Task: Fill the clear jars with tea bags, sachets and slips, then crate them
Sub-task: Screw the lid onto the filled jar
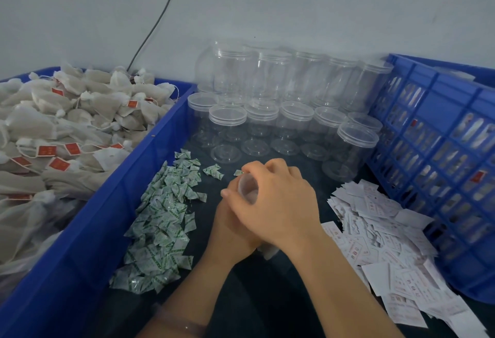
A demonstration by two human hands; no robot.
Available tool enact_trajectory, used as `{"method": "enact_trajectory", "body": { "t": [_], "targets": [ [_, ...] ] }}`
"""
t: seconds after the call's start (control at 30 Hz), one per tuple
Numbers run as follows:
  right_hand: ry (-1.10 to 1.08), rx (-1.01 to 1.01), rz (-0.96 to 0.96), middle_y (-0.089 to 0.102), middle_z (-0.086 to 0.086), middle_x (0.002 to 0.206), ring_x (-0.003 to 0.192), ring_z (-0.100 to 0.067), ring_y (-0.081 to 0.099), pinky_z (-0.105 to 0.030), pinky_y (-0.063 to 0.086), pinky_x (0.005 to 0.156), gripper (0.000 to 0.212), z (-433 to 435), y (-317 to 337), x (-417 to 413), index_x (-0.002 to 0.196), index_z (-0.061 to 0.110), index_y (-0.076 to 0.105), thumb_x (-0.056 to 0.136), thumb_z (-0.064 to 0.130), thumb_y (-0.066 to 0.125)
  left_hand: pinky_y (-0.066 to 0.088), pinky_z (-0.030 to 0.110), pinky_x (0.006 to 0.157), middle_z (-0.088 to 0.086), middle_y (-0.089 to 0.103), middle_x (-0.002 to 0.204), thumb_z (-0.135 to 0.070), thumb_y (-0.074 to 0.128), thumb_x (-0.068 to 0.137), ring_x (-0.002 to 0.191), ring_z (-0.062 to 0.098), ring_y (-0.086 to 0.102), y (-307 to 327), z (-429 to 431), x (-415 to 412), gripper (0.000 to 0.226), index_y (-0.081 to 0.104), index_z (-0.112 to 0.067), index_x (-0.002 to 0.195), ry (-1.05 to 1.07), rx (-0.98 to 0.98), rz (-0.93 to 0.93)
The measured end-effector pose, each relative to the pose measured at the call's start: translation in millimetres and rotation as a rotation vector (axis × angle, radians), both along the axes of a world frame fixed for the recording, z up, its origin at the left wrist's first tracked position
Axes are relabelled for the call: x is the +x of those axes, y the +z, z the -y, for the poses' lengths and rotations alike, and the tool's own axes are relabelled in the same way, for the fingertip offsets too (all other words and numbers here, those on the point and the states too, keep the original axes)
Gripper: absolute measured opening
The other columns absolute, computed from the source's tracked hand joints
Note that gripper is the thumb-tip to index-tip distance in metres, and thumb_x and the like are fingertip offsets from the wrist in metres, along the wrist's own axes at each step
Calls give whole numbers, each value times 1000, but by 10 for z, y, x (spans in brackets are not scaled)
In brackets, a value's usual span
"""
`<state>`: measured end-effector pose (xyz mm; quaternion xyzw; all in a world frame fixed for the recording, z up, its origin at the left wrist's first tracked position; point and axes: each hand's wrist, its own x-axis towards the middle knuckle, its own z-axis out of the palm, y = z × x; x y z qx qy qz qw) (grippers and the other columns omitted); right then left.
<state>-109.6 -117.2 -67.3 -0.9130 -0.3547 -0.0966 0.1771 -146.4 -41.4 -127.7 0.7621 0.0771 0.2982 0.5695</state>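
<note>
I note two bare forearms entering from the lower edge and converging at centre. The right hand (273,201) lies uppermost with its back to the camera, fingers and thumb curled round the mouth of a small clear plastic jar (247,187). The left hand (230,233) sits directly beneath, touching the right. Its fingers are covered, so its grip is unconfirmed. A pale translucent band (184,323) circles the left forearm.

Head-worn wide view, facing forward-down, close above dark tabletop (267,297).
</note>
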Motion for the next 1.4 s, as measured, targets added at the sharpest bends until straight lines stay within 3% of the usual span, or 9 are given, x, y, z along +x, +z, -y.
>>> {"method": "enact_trajectory", "body": {
  "t": [0.17,0.37,0.53,0.67,0.83,0.93,1.0,1.2,1.4],
  "targets": [
    [82,-90,-40,31,4,147,129,-24,33,-36,39,97,75,179,-24,12,149,41,25,78,64,30,52,12,69,-26,65,103,-48,72,56,89,-3,66,-44,6,-52,72,50,-30,122,-23,-167,43],
    [-106,12,-42,34,2,141,121,-21,36,-30,37,80,86,85,-64,-92,148,41,29,70,78,24,47,3,63,-37,62,101,-37,80,63,87,-13,63,-40,36,-56,56,49,-38,110,0,-167,76],
    [-68,-75,-49,16,-3,154,134,-23,24,-33,43,96,92,214,-34,-212,153,29,13,75,77,17,52,17,77,-24,66,107,-56,74,55,96,0,65,-47,36,-50,61,55,-38,110,-19,-284,84],
    [-25,-154,-66,10,-7,156,136,-25,22,-33,38,104,74,384,31,-327,153,23,10,91,61,24,48,10,78,-30,64,106,-53,69,57,97,-6,63,-32,26,-72,55,54,-41,109,-28,-225,57],
    [26,-198,-49,34,4,117,113,-16,36,-28,36,79,70,471,223,-114,128,35,38,73,76,51,49,12,79,-18,68,110,-32,79,50,99,2,65,-35,-56,-92,65,57,-31,111,-107,-186,58],
    [215,-158,-226,30,16,140,135,-7,21,-23,29,100,90,419,310,173,140,45,38,61,75,68,51,19,81,-10,68,113,-24,83,47,103,8,65,-45,-105,-98,75,54,-24,116,-167,-160,68],
    [358,-48,-273,34,26,143,135,3,26,-19,25,109,81,346,250,212,141,44,45,68,61,77,52,19,79,-12,67,111,-22,85,46,101,7,66,-48,-100,-92,77,53,-26,116,-182,-143,58],
    [190,153,-125,47,32,123,111,3,42,-20,35,85,64,221,-13,135,128,46,55,66,62,65,52,13,77,-22,64,114,-19,90,55,101,-2,65,-72,2,-70,75,51,-51,112,-52,-90,72],
    [135,125,-49,49,26,126,111,-3,43,-24,38,81,62,200,-31,76,128,45,55,71,70,61,49,9,75,-24,62,113,-27,86,57,101,-5,63,3,-21,-98,71,48,-36,117,-86,-89,35]
  ]
}}
